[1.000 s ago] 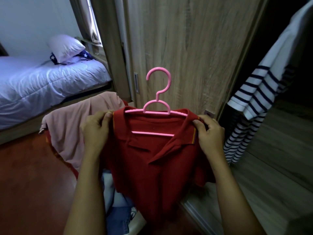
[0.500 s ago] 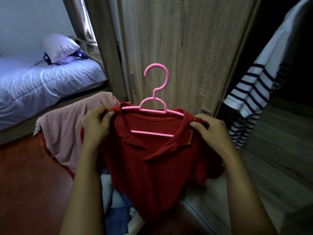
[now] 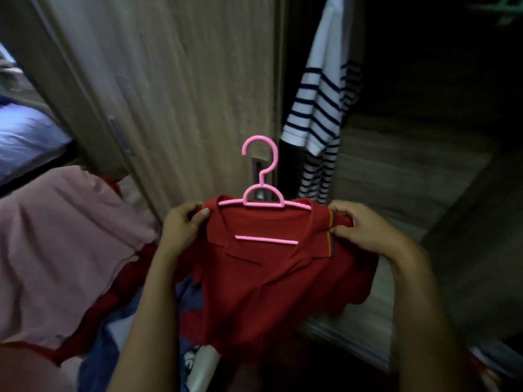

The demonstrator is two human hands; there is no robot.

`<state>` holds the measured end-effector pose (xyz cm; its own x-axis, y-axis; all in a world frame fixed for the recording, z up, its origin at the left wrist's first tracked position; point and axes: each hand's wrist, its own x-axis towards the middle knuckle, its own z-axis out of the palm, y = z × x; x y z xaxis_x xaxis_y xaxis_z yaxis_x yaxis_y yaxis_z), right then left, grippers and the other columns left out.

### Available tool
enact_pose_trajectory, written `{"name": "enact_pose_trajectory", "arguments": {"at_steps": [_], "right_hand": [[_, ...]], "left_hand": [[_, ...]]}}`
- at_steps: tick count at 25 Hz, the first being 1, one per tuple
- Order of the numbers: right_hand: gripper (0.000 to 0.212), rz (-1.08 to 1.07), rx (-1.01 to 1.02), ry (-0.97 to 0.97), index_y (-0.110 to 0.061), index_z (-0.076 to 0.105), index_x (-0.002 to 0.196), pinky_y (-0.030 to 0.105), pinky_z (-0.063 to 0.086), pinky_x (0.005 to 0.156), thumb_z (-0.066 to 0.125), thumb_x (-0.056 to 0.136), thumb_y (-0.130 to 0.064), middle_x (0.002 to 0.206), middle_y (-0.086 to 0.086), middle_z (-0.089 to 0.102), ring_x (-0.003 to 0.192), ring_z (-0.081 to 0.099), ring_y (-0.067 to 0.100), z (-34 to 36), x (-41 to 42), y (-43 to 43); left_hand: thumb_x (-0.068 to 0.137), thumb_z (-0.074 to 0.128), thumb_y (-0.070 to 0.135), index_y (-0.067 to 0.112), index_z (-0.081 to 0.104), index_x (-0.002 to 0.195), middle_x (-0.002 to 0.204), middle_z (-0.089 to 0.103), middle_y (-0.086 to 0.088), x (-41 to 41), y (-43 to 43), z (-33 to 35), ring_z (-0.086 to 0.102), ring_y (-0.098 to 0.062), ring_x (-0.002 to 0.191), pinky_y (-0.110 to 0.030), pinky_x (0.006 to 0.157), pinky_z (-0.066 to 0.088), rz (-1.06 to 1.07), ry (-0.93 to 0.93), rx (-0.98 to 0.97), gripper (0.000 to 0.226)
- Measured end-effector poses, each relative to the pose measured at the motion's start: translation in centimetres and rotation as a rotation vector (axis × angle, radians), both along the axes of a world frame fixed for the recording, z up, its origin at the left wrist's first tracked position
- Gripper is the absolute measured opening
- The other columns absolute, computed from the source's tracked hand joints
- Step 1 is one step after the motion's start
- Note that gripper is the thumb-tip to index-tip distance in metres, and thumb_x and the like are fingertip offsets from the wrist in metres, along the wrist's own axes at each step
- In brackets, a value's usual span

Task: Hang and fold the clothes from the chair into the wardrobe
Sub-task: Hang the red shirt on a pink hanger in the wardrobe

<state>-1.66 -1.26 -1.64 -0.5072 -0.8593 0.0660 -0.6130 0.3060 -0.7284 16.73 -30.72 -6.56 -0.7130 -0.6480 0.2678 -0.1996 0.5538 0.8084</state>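
A red polo shirt point(image 3: 263, 284) hangs on a pink plastic hanger point(image 3: 261, 176) in front of me, its hook pointing up. My left hand point(image 3: 184, 222) pinches the shirt's left shoulder and my right hand point(image 3: 362, 224) pinches the right shoulder by the striped collar edge. The chair point(image 3: 203, 366) below is mostly hidden under a pink garment point(image 3: 62, 250) and blue and red clothes point(image 3: 124, 329). The open wardrobe point(image 3: 424, 154) is dark, to the right.
A white shirt with navy stripes point(image 3: 319, 114) hangs inside the wardrobe, just right of the wooden sliding door point(image 3: 184, 89). A bed with pale bedding point(image 3: 25, 140) lies at far left. The wardrobe floor and sill point(image 3: 353, 335) run below my right arm.
My view has swung right, toward the wardrobe opening. The shirt on its hanger now sits in front of the door's edge, closer to the striped shirt. Both hands keep their hold.
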Motion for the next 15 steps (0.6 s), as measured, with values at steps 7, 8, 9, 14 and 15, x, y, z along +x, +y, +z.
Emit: {"name": "enact_pose_trajectory", "arguments": {"at_steps": [7,8,9,14,15], "right_hand": [[0.035,-0.35,0.153,-0.027,-0.02,0.058,0.075,0.011,0.039,0.07,0.059,0.074,0.015,0.077,-0.008,0.062,0.071,0.053,-0.007,-1.5,-0.1,11.8],[0.038,-0.4,0.173,-0.01,-0.023,0.056,0.074,0.011,0.039,0.069,0.06,0.074,0.015,0.076,-0.009,0.061,0.07,0.053,-0.006,-1.5,0.1,13.1],[0.039,-0.44,0.197,0.008,-0.025,0.054,0.071,0.011,0.038,0.067,0.06,0.074,0.014,0.075,-0.009,0.06,0.07,0.053,-0.003,-1.6,0.2,14.0],[0.026,-0.664,0.296,0.11,-0.021,0.049,0.075,0.028,0.039,0.069,0.057,0.081,0.003,0.086,0.009,0.062,0.087,0.059,0.028,-2.3,0.6,13.6],[0.016,-0.729,0.302,0.129,-0.016,0.053,0.084,0.031,0.042,0.073,0.055,0.083,0.0,0.095,0.017,0.064,0.093,0.061,0.033,-2.2,0.6,12.7]], "left_hand": [[0.088,0.064,0.015,0.009,0.06,0.123,0.109,0.065,-0.004,-9.6,7.5,-4.1,0.059,-0.015,0.102,-0.023,0.088,0.042,-0.195,-0.119,0.035,0.037],[0.088,0.063,0.016,0.01,0.059,0.125,0.111,0.066,-0.006,-10.4,8.5,-4.2,0.06,-0.016,0.101,-0.023,0.087,0.042,-0.183,-0.109,0.032,0.037],[0.09,0.061,0.016,0.01,0.059,0.126,0.112,0.066,-0.008,-10.9,9.1,-4.0,0.06,-0.017,0.102,-0.022,0.085,0.042,-0.16,-0.092,0.03,0.037],[0.092,0.054,0.01,0.007,0.057,0.123,0.115,0.065,-0.012,-11.8,10.2,-1.1,0.06,-0.022,0.104,-0.023,0.087,0.042,-0.077,0.077,-0.024,0.031],[0.092,0.053,0.009,0.007,0.057,0.122,0.114,0.065,-0.013,-11.8,10.1,-0.2,0.061,-0.023,0.104,-0.025,0.088,0.043,-0.073,0.119,-0.051,0.03]]}}
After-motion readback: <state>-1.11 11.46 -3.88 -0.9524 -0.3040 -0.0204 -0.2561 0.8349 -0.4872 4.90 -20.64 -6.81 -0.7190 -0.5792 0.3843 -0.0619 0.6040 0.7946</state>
